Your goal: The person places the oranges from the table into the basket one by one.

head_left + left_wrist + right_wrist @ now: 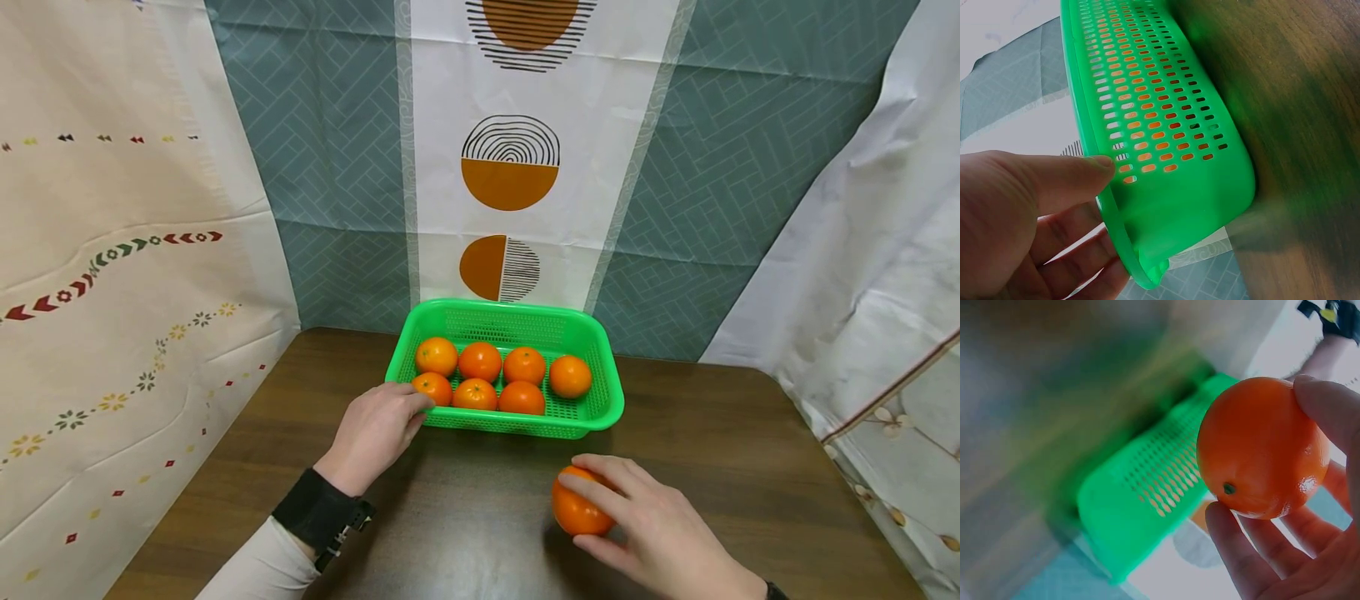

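Note:
A green plastic basket [592, 417] with perforated walls stands toward the back of the table, several oranges [476, 394] lying in it in two rows. My left hand [382, 429] grips the basket's rim at its near left corner, the thumb on the outer wall in the left wrist view. In front of the basket, to the right, my right hand [648, 525] holds a single orange [579, 502] between thumb and fingers. In the right wrist view, the small green stem end of that orange [1263, 450] shows.
The brown wooden table [465, 517] runs back to a teal and white patterned curtain [337, 167]. Cream cloth [135, 275] hangs along the left side, and pale cloth [885, 275] along the right.

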The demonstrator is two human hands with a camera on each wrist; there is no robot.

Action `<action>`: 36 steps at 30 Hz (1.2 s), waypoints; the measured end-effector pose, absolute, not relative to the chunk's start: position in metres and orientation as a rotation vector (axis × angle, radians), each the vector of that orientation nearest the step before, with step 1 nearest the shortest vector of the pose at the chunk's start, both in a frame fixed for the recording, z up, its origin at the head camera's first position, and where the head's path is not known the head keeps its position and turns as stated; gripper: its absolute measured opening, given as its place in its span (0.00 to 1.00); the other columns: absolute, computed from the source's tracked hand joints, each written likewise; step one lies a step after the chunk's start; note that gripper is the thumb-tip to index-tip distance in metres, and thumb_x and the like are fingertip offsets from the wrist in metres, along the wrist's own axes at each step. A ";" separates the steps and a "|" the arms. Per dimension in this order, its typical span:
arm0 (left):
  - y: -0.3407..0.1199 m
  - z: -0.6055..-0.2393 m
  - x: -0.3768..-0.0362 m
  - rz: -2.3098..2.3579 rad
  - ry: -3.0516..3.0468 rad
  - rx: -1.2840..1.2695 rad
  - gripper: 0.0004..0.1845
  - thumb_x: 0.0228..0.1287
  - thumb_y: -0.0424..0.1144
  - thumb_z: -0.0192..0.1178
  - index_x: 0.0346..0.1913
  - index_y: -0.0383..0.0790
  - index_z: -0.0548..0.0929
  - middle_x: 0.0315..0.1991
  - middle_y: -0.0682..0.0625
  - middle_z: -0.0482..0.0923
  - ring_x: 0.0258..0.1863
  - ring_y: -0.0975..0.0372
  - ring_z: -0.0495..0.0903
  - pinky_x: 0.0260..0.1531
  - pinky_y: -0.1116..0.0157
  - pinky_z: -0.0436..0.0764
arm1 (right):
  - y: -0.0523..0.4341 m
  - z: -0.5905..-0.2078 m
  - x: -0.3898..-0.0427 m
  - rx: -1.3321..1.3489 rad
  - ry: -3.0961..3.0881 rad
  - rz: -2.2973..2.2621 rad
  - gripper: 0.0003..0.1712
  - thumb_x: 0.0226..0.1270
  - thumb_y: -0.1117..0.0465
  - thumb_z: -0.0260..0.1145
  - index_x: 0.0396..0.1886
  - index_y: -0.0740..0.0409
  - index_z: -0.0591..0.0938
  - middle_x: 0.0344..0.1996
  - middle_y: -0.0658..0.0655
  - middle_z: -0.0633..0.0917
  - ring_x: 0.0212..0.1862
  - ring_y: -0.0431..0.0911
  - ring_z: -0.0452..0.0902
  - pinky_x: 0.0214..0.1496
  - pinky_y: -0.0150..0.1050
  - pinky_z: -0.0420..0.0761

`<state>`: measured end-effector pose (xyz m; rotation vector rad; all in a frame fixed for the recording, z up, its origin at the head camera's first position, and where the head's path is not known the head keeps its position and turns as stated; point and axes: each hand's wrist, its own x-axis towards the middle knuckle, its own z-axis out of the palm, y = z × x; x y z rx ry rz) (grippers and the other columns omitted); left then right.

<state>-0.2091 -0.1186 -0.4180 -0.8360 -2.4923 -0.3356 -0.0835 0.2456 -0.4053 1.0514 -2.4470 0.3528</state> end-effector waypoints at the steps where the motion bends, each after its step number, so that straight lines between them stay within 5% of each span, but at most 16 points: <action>1: -0.119 -0.418 -0.209 -0.335 -2.493 -0.835 0.11 0.51 0.34 0.79 0.36 0.49 0.88 0.28 0.58 0.77 0.30 0.61 0.77 0.32 0.63 0.79 | 0.246 -0.401 -0.085 1.045 -2.422 0.345 0.38 0.57 0.41 0.77 0.68 0.41 0.78 0.64 0.47 0.75 0.58 0.42 0.75 0.41 0.36 0.84; 9: -0.119 -0.417 -0.208 -0.321 -2.497 -0.830 0.11 0.52 0.35 0.78 0.36 0.49 0.88 0.28 0.59 0.76 0.30 0.61 0.77 0.32 0.63 0.79 | 0.254 -0.368 -0.098 0.990 -2.313 0.327 0.34 0.62 0.39 0.73 0.65 0.44 0.80 0.61 0.49 0.78 0.57 0.43 0.77 0.42 0.36 0.84; 15: -0.119 -0.416 -0.208 -0.329 -2.495 -0.827 0.11 0.52 0.35 0.78 0.37 0.50 0.88 0.28 0.59 0.77 0.30 0.61 0.77 0.33 0.63 0.79 | 0.259 -0.354 -0.111 0.865 -2.378 0.369 0.38 0.53 0.43 0.80 0.65 0.41 0.80 0.62 0.47 0.77 0.59 0.41 0.75 0.48 0.34 0.82; 36: -0.119 -0.417 -0.208 -0.341 -2.527 -0.821 0.09 0.54 0.35 0.77 0.36 0.50 0.88 0.27 0.60 0.75 0.30 0.63 0.75 0.33 0.64 0.79 | 0.256 -0.364 -0.177 0.657 -2.562 0.429 0.36 0.57 0.44 0.79 0.65 0.45 0.79 0.59 0.48 0.77 0.58 0.47 0.76 0.49 0.47 0.84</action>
